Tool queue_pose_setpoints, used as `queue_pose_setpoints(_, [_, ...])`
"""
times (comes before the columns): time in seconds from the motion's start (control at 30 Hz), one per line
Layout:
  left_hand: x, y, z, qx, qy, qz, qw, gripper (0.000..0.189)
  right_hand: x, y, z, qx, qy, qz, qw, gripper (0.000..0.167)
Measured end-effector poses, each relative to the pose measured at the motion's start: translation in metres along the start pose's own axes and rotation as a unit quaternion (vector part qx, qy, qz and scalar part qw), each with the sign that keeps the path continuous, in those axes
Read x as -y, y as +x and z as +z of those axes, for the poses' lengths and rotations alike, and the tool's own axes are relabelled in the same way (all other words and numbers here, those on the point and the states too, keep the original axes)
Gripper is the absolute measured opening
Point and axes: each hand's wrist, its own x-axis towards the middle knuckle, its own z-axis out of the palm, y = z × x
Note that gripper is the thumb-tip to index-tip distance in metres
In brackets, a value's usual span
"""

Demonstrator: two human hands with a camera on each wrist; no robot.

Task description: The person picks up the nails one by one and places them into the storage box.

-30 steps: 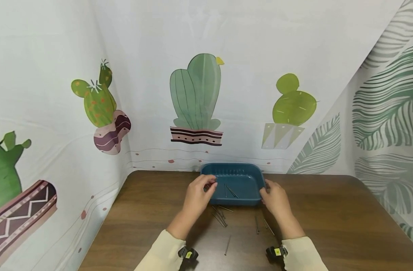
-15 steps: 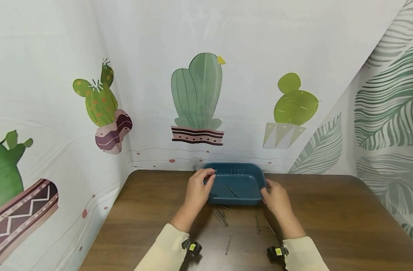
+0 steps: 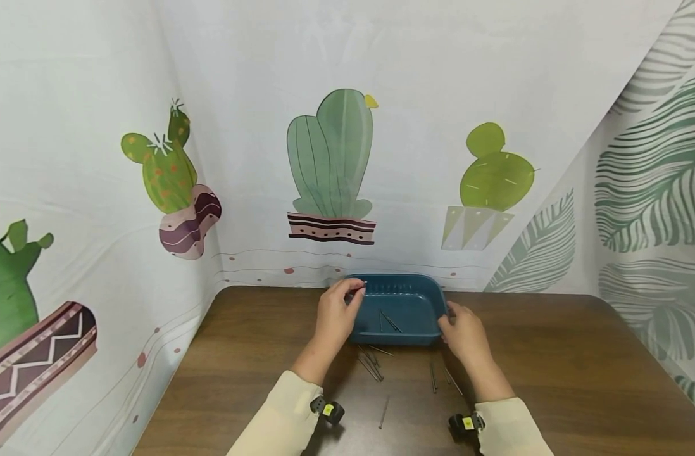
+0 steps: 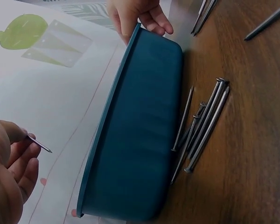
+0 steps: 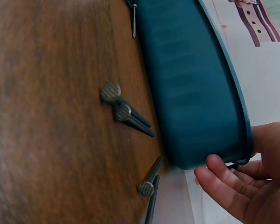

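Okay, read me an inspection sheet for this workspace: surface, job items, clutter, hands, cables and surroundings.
Surface: brown wood-grain table, its back edge near the backdrop.
Job items: blue tray with a few inside nails; loose nails lie on the table in front of it.
Clutter: nothing seen beyond those loose nails.
Left hand: pinches a nail near the tray's left end.
Right hand: holds the tray's right end.
Cables: nothing seen.
Surroundings: white backdrop printed with cacti and leaves.

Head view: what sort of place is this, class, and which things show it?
Probably a small recording corner: cactus-print cloth hangs behind a wooden table, with black wrist-worn devices in view.
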Motion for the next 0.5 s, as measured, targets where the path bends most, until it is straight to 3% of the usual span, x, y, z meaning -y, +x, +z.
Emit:
queue_pose_setpoints(0.33, [0.0001,0.0031,0.0021,0.005,-0.010,-0.011,0.9999,0.015,0.0001,0.0001,0.0002,-0.002,-0.001,0.000,1.0000,0.051])
queue_pose_setpoints(0.5, [0.0003,0.0034,0.0021,0.036,-0.016,-0.064,0.9971,0.039,0.0000,0.0009,0.0004,-0.004,0.001,-0.004,1.0000,0.050])
